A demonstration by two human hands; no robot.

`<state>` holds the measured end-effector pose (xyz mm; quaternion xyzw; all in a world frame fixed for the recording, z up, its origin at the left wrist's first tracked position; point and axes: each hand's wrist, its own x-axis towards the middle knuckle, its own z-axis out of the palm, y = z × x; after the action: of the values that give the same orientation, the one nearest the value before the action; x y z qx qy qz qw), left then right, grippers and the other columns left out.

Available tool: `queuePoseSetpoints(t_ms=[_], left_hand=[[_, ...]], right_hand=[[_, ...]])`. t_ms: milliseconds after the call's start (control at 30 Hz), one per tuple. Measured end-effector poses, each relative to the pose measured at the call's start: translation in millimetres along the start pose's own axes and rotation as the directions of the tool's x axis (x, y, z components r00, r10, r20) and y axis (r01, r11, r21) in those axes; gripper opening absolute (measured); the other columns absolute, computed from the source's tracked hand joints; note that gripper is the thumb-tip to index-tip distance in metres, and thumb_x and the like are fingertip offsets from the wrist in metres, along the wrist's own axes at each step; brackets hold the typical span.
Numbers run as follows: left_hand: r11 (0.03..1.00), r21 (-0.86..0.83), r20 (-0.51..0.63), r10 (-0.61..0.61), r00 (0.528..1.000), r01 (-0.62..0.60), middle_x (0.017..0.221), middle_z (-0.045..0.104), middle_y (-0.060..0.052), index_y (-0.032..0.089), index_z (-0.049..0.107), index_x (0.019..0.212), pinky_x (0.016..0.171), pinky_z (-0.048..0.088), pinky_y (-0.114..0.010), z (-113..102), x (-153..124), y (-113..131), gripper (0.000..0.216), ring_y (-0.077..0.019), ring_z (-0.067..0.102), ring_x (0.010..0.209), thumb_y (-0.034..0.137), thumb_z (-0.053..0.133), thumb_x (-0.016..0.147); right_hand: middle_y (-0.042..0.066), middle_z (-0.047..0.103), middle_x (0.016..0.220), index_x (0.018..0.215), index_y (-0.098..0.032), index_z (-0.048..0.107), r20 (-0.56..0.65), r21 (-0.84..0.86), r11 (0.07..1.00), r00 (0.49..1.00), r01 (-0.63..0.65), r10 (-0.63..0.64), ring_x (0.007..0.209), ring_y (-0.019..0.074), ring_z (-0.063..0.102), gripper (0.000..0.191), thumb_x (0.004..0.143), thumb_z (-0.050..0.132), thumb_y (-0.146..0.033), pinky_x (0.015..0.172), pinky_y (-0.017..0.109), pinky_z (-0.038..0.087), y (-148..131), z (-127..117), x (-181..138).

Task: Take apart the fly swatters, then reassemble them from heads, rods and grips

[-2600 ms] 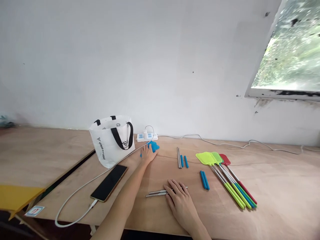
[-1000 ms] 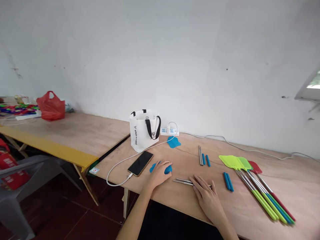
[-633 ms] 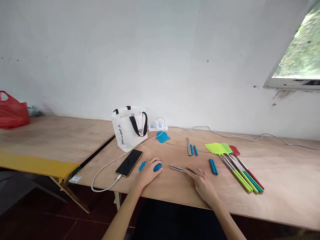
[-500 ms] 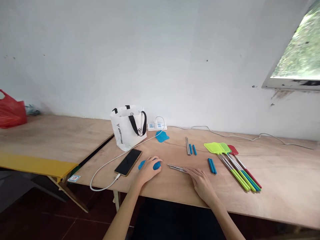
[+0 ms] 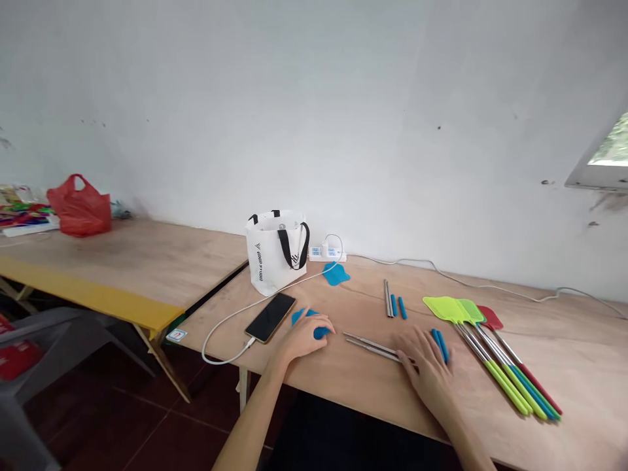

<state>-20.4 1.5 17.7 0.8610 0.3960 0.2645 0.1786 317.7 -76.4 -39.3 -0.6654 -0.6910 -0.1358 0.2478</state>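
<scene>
My left hand (image 5: 308,335) rests with loosely bent, parted fingers on a flat blue fly swatter head (image 5: 321,332), partly covering it. My right hand (image 5: 428,363) is low over the table, fingers outstretched. Its thumb side overlaps the near ends of thin metal rods (image 5: 373,347), and its fingertips are close to two blue handle sleeves (image 5: 440,345). A second blue swatter head (image 5: 336,274) lies farther back. Between it and the right hand are short metal tubes (image 5: 388,298) beside two more blue sleeves (image 5: 398,307).
Fly swatters with yellow-green, green and red heads (image 5: 464,311) lie together at right. A phone (image 5: 271,317) on a white charging cable (image 5: 216,332) is left of my hands. Behind stand a white tote bag (image 5: 267,261) and a power strip (image 5: 318,254). A red plastic bag (image 5: 81,208) sits far left.
The camera view has turned left. My right hand has moved right along the rods, toward the two blue sleeves, with its fingers more spread. My left hand stays on the blue swatter head.
</scene>
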Motion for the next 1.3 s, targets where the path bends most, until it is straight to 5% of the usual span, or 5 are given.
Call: queuePoseSetpoints(t_ms=[167,433,733,1000,1300], left_hand=[[0.999,-0.044,0.058,0.026,0.998,-0.023,0.115,0.073,0.004,0.03,0.073,0.1,0.126,0.019,-0.04,-1,4,2,0.036,-0.017,0.064,0.116,0.008,0.053,0.081],[0.997,0.025,-0.034,0.074,0.997,-0.073,0.123,0.068,0.002,0.031,0.071,0.112,0.128,0.017,-0.046,-5,8,28,0.035,-0.02,0.061,0.123,0.012,0.053,0.088],[0.979,-0.006,0.118,0.201,0.972,-0.202,0.162,0.039,0.001,0.037,0.041,0.151,0.127,0.018,-0.051,48,7,85,0.05,-0.0226,0.031,0.151,0.03,0.051,0.102],[0.993,0.053,0.061,0.1,0.993,-0.104,0.128,0.065,-0.002,0.03,0.059,0.13,0.104,0.043,-0.04,57,7,86,0.031,-0.0239,0.057,0.121,0.035,0.061,0.099],[0.992,0.092,0.067,0.074,0.995,-0.08,0.114,0.063,-0.004,0.03,0.067,0.118,0.097,0.042,-0.04,50,12,76,0.025,-0.0233,0.057,0.11,0.025,0.047,0.104]], right_hand=[[0.005,0.049,0.154,0.143,-0.034,0.057,0.159,-0.043,0.993,0.98,-0.112,0.118,0.15,0.0318,0.031,0.05,0.103,0.032,-0.051,0.115,0.068,0.026,29,2,-5],[0.012,0.059,0.144,0.135,-0.02,0.065,0.085,0.088,0.994,0.995,-0.058,0.051,0.146,0.0304,0.039,0.05,0.105,0.035,-0.046,0.117,0.054,0.036,27,3,-1],[0.008,0.067,0.134,0.125,-0.021,0.068,-0.027,0.102,0.986,0.991,0.131,-0.129,0.138,0.0287,0.05,0.045,0.106,0.032,-0.039,0.115,0.05,0.042,29,15,-7],[0.011,0.069,0.128,0.119,-0.021,0.069,-0.025,0.18,0.979,0.995,0.097,-0.094,0.135,0.0298,0.053,0.041,0.105,0.036,-0.04,0.11,0.05,0.046,3,6,-14],[0.01,0.072,0.106,0.109,-0.025,0.073,0.032,0.427,0.904,0.999,0.015,-0.031,0.101,0.0265,0.068,0.038,0.103,0.039,-0.04,0.09,0.041,0.057,11,-19,-2]])
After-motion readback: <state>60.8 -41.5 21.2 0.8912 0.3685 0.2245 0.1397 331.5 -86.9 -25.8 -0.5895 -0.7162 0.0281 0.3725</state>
